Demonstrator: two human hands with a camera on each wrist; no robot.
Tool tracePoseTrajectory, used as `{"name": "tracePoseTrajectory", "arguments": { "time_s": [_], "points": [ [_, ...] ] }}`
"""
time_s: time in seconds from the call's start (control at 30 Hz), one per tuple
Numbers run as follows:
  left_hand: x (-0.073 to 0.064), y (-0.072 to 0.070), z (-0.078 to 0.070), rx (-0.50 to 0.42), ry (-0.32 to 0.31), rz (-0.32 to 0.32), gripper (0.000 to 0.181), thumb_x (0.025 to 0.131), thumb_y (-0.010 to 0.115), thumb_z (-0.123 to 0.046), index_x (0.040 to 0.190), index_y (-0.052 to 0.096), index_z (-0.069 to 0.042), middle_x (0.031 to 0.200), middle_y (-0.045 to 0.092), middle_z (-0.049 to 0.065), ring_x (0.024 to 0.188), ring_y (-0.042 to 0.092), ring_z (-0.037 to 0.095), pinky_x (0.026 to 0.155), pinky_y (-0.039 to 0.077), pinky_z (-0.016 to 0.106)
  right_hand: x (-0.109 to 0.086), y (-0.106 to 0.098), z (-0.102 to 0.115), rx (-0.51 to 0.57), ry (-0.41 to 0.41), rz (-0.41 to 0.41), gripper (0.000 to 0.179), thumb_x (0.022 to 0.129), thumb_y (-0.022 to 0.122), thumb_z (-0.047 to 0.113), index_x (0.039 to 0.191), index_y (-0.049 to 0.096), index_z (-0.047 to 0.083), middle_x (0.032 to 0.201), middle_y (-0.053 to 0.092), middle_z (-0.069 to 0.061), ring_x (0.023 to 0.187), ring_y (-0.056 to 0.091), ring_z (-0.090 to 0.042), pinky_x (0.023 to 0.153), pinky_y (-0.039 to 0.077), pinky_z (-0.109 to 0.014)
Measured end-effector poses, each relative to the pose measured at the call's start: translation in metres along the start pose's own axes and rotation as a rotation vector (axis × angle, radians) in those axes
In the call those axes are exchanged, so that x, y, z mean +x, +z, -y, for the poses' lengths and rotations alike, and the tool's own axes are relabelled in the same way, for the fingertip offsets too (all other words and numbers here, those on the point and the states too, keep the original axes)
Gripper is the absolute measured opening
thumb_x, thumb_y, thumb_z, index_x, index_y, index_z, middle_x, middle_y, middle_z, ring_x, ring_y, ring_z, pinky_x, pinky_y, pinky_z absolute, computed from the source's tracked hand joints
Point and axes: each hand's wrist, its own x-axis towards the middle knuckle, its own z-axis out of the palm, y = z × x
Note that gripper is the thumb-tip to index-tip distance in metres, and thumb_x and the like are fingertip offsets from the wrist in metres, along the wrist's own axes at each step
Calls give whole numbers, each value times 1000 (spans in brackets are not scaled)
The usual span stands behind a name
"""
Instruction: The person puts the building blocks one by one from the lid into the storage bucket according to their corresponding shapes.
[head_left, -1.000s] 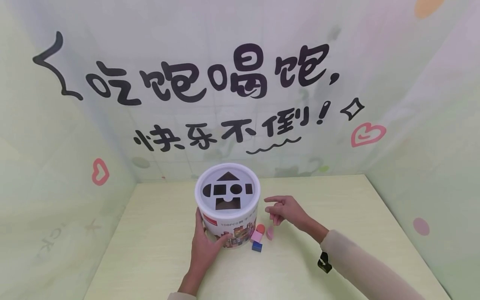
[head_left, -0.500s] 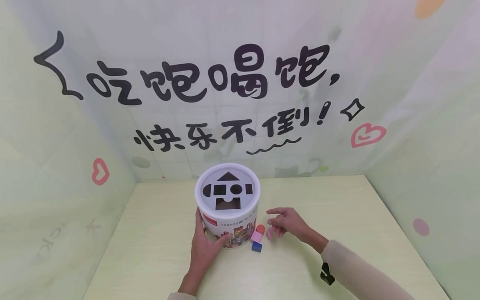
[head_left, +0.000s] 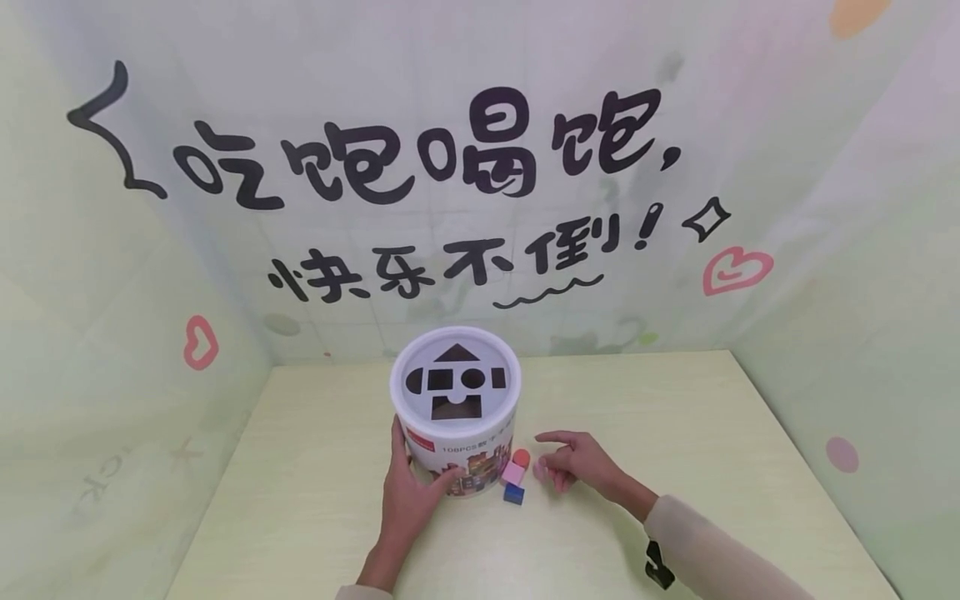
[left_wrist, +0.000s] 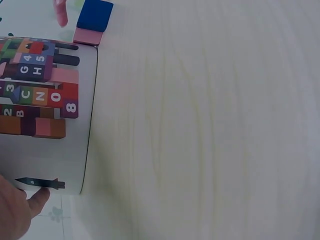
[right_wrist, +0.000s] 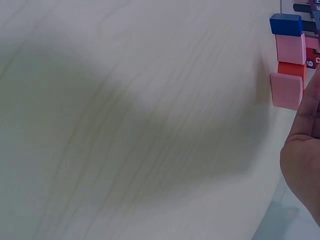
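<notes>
Just lowered, the right hand (head_left: 588,467) touches the round-edged pink block (right_wrist: 286,91), lower center of the head view, putting it within grasp.
Whether its fingers pinch is unclear; the left hand (head_left: 413,492) grips the shape-sorter bucket (head_left: 474,460).

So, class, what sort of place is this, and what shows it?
Probably an enclosed play or filming booth: decorated walls stand on three sides of a pale table, which holds a shape-sorter bucket and coloured blocks.

Your left hand (head_left: 412,487) grips a white cylindrical bucket (head_left: 459,430), upright, its wall printed, its lid cut with shaped holes. A small flat-faced pink block (head_left: 540,469) sits at your right hand (head_left: 581,463), grip unclear.
</notes>
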Motion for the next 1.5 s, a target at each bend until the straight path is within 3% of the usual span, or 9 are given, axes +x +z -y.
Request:
{"name": "tracePoseTrajectory", "arguments": {
  "time_s": [0.43, 0.67, 0.97, 1.5],
  "points": [
    [-1, 0, -1, 18, -34, -7, 119, 55, 80, -53, 145, 3, -38, 144, 26, -9, 126, 33, 20, 100, 35, 42, -6, 7, -13, 16, 16, 6, 48, 80, 69, 21, 123, 55, 5, 67, 63, -14, 48, 57, -20, 47, 54, -35],
    [-1, -1, -1, 10, -29, 1, 119, 56, 80, -53, 145, 3, -37, 144, 27, -8, 126, 32, 23, 100, 34, 45, -9, 14, -20, 55, 11, 28, 53, 81, 68, 17, 130, 49, 6, 68, 64, -15, 50, 59, -22, 47, 54, -36],
    [-1, 0, -1, 11, -31, 4, 118, 56, 80, -53, 144, 3, -38, 144, 27, -8, 126, 34, 22, 99, 35, 44, -9, 17, -23, 19, 17, 50, 53, 83, 65, 15, 132, 45, 6, 68, 64, -15, 52, 61, -25, 49, 54, -39],
    [-1, -1, -3, 5, -20, 8, 117, 57, 79, -54, 145, 3, -38, 143, 27, -11, 126, 33, 19, 100, 35, 44, -8, 11, -13, -11, 25, 38, 47, 83, 66, 21, 125, 52, 6, 68, 64, -15, 54, 61, -27, 52, 55, -38]
  ]
}}
